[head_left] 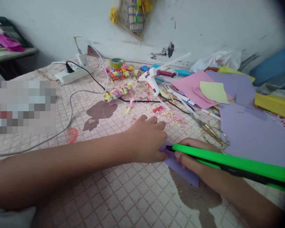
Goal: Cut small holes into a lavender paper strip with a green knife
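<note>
My left hand (150, 139) rests palm down in the middle of the table, its fingers curled and pressed at the left end of a small purple paper piece (184, 171). Part of that paper is hidden beneath the hand. My right hand (196, 156) is at the paper's right side, closed around a long green-and-black pen-like tool (228, 156). The tool's black tip points left, over the paper near my left thumb. Its far end runs out of view at the right, so its exact kind does not show.
A white glue gun (152, 80) with a glue stick lies behind my hands, near paper-covered rings (118, 92) and scraps (171, 116). Gold-handled scissors (215, 134) and purple sheets (254, 136) lie right. A power strip (73, 74) and white cable (70, 110) are left.
</note>
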A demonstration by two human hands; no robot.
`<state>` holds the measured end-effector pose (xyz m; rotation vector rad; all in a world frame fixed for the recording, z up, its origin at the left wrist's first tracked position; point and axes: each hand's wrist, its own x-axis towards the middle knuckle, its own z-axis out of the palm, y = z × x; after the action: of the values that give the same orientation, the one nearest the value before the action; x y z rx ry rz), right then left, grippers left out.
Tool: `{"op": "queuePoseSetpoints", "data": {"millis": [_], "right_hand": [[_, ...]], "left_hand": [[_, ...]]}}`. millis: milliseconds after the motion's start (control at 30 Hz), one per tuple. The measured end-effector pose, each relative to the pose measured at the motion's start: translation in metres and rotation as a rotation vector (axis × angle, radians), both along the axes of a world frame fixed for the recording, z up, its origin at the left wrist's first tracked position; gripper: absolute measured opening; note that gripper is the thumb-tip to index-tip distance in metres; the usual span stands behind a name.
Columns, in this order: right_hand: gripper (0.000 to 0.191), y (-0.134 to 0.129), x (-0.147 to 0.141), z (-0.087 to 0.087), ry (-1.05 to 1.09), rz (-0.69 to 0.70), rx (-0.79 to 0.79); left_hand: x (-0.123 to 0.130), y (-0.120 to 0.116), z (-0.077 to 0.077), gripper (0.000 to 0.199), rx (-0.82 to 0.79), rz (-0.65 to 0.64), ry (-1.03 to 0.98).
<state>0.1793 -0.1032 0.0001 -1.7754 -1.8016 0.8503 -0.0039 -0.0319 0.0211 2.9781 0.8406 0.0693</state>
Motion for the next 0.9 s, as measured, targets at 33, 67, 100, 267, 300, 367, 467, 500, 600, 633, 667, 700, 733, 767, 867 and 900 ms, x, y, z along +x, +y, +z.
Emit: {"op": "queuePoseSetpoints", "data": {"millis": [33,67,100,267,300,367,467,500,600,633,667,700,733,767,867,900], "right_hand": [[0.014,0.000,-0.001,0.001,-0.009,-0.004,0.013],[0.014,0.000,-0.001,0.001,-0.014,-0.005,0.027],[0.014,0.000,-0.001,0.001,-0.021,-0.004,0.038],[0.018,0.000,-0.003,0.004,-0.061,-0.011,0.041],[0.019,0.000,-0.004,0.004,-0.067,-0.017,0.044],[0.019,0.000,-0.005,0.005,-0.066,-0.025,0.043],[0.017,0.000,-0.004,0.007,-0.014,-0.023,-0.011],[0.017,0.000,-0.003,0.008,0.003,-0.015,-0.026],[0.017,0.001,0.001,0.008,0.042,0.054,-0.018],[0.017,0.002,0.003,0.008,0.062,0.079,-0.017],[0.015,0.003,0.006,0.007,0.093,0.099,-0.026],[0.014,0.004,0.008,0.007,0.127,0.110,-0.063],[0.014,0.005,0.010,0.006,0.165,0.108,-0.112],[0.013,0.006,0.012,0.005,0.202,0.104,-0.160],[0.013,0.007,0.013,0.003,0.260,0.084,-0.226],[0.014,0.007,0.013,0.003,0.250,0.077,-0.213]], "left_hand": [[0.000,0.000,0.000,0.041,0.000,0.001,0.000],[0.000,0.000,0.000,0.041,0.001,0.002,-0.002],[0.000,0.000,0.000,0.040,0.004,0.003,-0.004],[0.000,0.000,0.000,0.041,0.011,0.004,-0.009],[0.000,-0.001,0.000,0.041,0.015,0.008,-0.005],[0.001,-0.006,0.001,0.038,0.034,0.015,0.014],[0.002,-0.021,0.003,0.033,0.082,0.016,0.058],[0.003,-0.026,0.004,0.032,0.091,0.010,0.071],[0.002,-0.039,0.007,0.033,0.063,-0.018,0.126],[0.001,-0.041,0.009,0.031,0.053,-0.029,0.135],[-0.001,-0.041,0.011,0.029,0.046,-0.044,0.138],[-0.003,-0.041,0.013,0.027,0.041,-0.060,0.135],[-0.006,-0.039,0.014,0.025,0.032,-0.081,0.131],[-0.008,-0.038,0.015,0.025,0.010,-0.099,0.132],[-0.013,-0.034,0.017,0.028,-0.031,-0.111,0.121],[-0.014,-0.034,0.017,0.028,-0.028,-0.112,0.117]]}}
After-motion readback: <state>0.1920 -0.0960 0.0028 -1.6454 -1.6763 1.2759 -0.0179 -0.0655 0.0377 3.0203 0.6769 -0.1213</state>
